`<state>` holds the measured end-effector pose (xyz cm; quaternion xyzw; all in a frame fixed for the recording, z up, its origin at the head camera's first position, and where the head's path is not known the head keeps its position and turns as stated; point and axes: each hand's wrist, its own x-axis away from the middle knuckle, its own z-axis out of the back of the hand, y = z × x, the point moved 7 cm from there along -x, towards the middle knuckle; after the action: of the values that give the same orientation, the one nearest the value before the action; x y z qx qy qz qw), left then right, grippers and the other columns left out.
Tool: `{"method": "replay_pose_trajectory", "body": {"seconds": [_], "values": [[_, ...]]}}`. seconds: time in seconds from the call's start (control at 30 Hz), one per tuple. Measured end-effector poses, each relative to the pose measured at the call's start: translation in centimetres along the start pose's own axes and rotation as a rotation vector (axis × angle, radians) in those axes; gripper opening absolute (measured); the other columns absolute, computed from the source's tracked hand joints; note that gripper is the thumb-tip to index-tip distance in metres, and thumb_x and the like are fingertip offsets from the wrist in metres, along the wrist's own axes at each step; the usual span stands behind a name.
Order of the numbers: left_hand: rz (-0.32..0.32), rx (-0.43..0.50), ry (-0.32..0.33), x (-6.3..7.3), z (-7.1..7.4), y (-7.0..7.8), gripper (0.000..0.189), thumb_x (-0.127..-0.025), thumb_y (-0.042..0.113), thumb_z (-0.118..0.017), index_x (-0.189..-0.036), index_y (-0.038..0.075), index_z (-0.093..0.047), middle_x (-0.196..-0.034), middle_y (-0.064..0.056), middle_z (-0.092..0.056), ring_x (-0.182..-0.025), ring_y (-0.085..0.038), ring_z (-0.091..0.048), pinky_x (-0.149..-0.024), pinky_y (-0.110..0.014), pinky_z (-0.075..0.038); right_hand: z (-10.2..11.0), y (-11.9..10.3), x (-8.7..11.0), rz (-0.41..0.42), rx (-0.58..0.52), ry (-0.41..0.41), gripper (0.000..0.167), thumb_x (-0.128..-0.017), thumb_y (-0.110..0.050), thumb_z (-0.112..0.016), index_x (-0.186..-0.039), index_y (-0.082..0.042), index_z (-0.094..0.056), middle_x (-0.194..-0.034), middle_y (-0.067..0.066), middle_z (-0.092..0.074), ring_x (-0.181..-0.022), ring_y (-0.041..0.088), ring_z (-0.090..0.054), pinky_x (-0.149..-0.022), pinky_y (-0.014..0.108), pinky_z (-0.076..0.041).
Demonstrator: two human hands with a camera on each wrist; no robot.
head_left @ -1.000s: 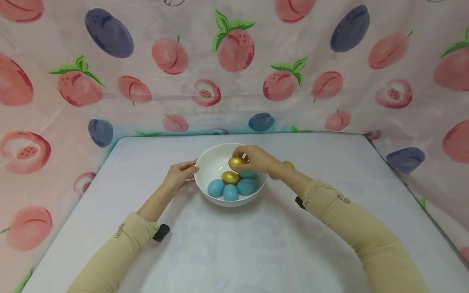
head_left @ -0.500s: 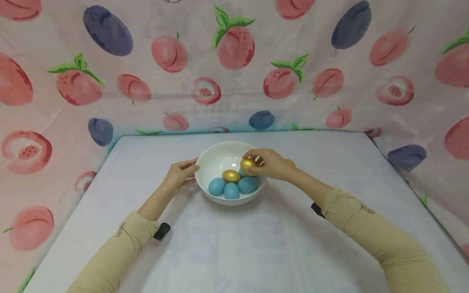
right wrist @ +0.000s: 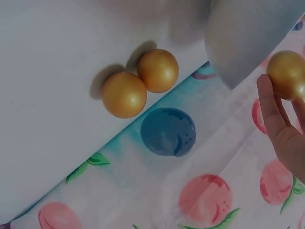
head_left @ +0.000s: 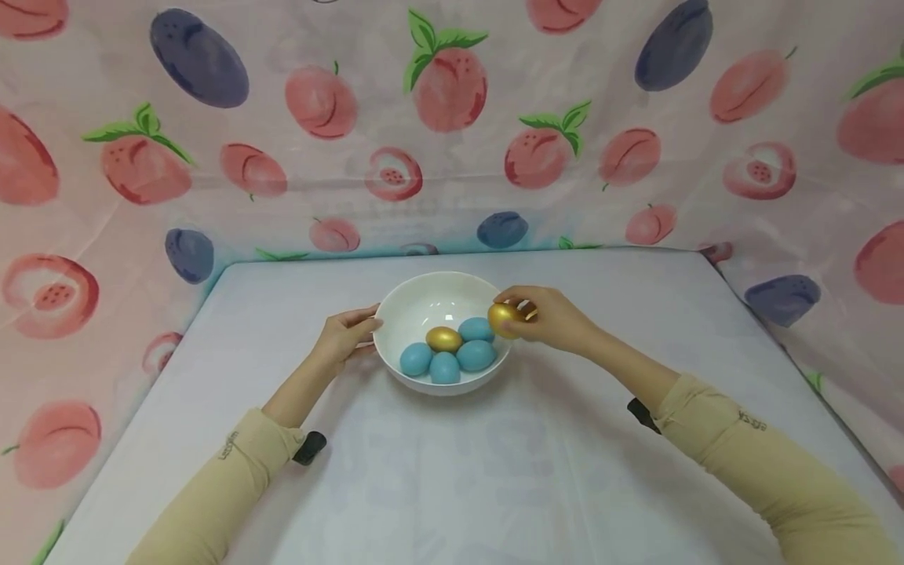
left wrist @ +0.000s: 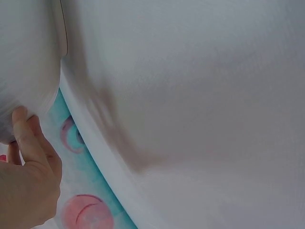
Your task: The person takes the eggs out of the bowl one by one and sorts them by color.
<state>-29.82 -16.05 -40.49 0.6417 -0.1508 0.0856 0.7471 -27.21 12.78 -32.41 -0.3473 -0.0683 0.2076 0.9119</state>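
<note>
A white bowl (head_left: 406, 314) tilts toward me mid-table. My left hand (head_left: 342, 339) grips its left side, thumb over the rim and fingers on the outer wall; the left wrist view shows those fingertips against the bowl (left wrist: 31, 57). Inside lie several blue eggs (head_left: 476, 355) and one gold egg (head_left: 444, 339). My right hand (head_left: 554, 318) pinches a second gold egg (head_left: 503, 320) between thumb and fingers, right at the bowl's right rim. In the right wrist view, this held egg (right wrist: 286, 74) is raised beside the bowl's outer wall (right wrist: 250, 38).
Two more gold eggs, one nearer (right wrist: 125, 95) and one farther (right wrist: 158, 70), rest side by side on the white table in the right wrist view; the right hand hides them in the head view. A fruit-print cloth (head_left: 452, 180) hangs behind and around the table (head_left: 452, 486).
My right hand has carried the gold egg rightward, from over the inside of the bowl to its right rim, uncovering a blue egg. The left hand keeps its grip on the bowl.
</note>
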Motion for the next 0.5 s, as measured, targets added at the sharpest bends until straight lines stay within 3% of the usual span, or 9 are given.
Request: {"method": "replay_pose_trajectory", "body": {"seconds": [0.2, 0.5], "values": [[0.006, 0.002, 0.003, 0.4, 0.4, -0.1, 0.048, -0.094, 0.016, -0.057, -0.139, 0.006, -0.045, -0.142, -0.02, -0.045, -0.077, -0.001, -0.063, -0.074, -0.019, -0.058, 0.9, 0.6, 0.9, -0.012, 0.015, 0.017, 0.034, -0.087, -0.015, -0.067, -0.119, -0.005, -0.06, -0.112, 0.015, -0.062, -0.096, 0.028, -0.062, -0.083, 0.037, -0.059], [-0.001, 0.006, -0.008, -0.1, 0.0, 0.1, 0.048, -0.093, 0.016, -0.058, -0.139, 0.005, -0.046, -0.142, -0.019, -0.045, -0.076, -0.002, -0.063, -0.08, -0.024, -0.058, 3.0, 2.5, 2.9, -0.042, 0.045, 0.09, 0.032, -0.088, -0.016, -0.067, -0.115, -0.002, -0.06, -0.109, 0.02, -0.063, -0.093, 0.03, -0.062, -0.08, 0.039, -0.059]]}}
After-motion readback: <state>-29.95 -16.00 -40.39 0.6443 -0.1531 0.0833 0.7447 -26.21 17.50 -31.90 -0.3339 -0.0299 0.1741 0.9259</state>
